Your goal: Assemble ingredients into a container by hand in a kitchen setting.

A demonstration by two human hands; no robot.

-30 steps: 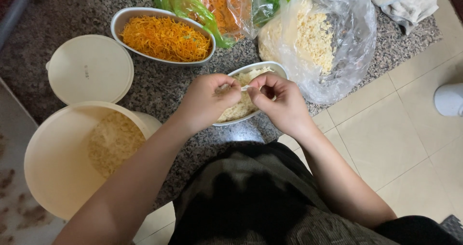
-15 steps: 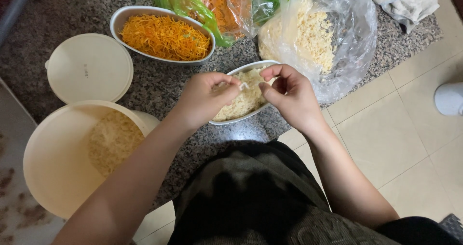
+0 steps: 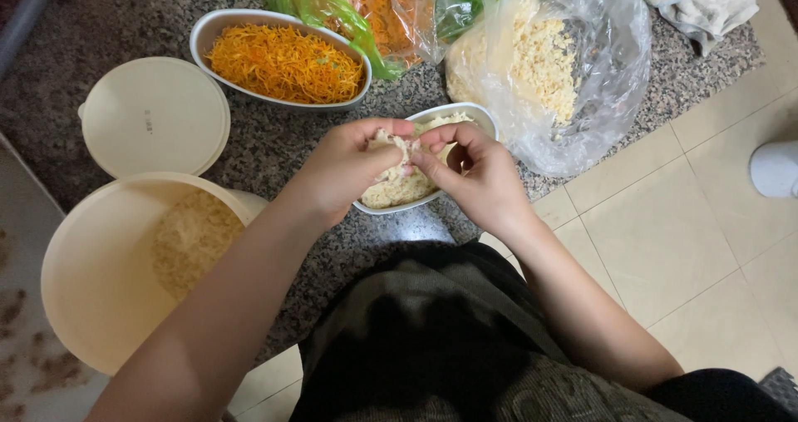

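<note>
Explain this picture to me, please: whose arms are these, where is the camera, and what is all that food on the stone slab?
The camera sits on a person's head and looks down, so both arms are that person's own. The left hand and right hand meet over a small oval dish of pale shreds and pinch a clump of shreds between their fingertips. Behind it stands an oval dish of orange shreds. To the right lies a clear plastic bag of pale crumbly food; more bags lie at the top. On the left a big cream tub holds pale shreds, its round lid beside it. All rests on a speckled stone surface.
</note>
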